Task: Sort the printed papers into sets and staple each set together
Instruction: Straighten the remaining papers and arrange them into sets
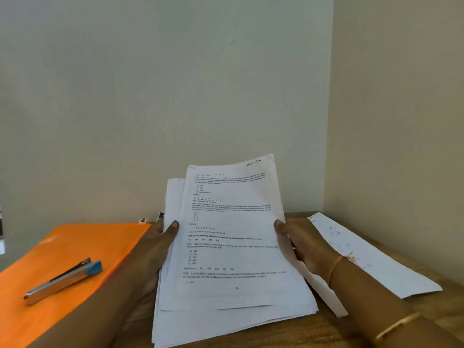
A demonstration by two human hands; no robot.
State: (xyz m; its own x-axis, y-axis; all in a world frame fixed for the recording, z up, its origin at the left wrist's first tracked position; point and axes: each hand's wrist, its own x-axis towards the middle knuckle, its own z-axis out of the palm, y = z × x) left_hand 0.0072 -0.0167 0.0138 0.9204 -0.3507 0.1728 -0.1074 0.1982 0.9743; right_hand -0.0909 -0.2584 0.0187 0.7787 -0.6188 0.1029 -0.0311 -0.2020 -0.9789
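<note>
A thick stack of printed papers (231,249) is held up tilted in front of me, its top sheet marked "SECTION 6" in the upper right corner. My left hand (155,249) grips the stack's left edge, thumb on the front. My right hand (301,244) grips the right edge, thumb on the front as well. The sheets are slightly fanned and uneven at the bottom. A silver stapler with a blue end (65,278) lies on an orange folder (75,244) to the left, untouched.
A separate white sheet with faint handwriting (371,262) lies on the wooden table (326,327) at the right, near the wall corner. Small dark objects (150,218) sit behind the folder by the wall.
</note>
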